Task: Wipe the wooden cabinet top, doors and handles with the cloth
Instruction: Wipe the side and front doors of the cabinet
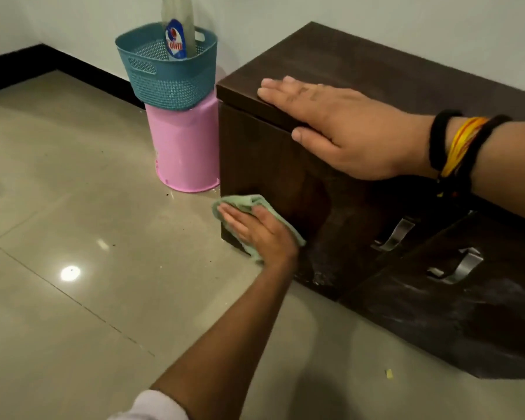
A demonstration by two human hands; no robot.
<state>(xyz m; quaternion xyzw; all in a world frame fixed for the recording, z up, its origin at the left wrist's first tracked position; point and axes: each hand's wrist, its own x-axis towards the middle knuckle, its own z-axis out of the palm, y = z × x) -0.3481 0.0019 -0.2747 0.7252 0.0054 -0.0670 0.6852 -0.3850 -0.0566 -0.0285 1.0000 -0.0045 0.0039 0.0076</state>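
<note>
A low dark wooden cabinet stands against the wall, its top [376,65] dusty. My left hand [255,231] presses a light green cloth [243,201] flat against the lower left corner of the left door [285,177]. My right hand [346,128] lies palm down on the front left part of the top, fingers apart and holding nothing; black and yellow bands circle its wrist. Two metal handles show, one on the left door [394,234] and one on the right door [461,266]. Pale dust smears mark the lower doors.
Left of the cabinet, a teal perforated basket [164,83] sits on an upturned pink bucket [185,147], with a spray bottle [176,34] standing in it. Glossy tiled floor [88,237] stretches to the left and front. A small yellow scrap [389,373] lies on the floor.
</note>
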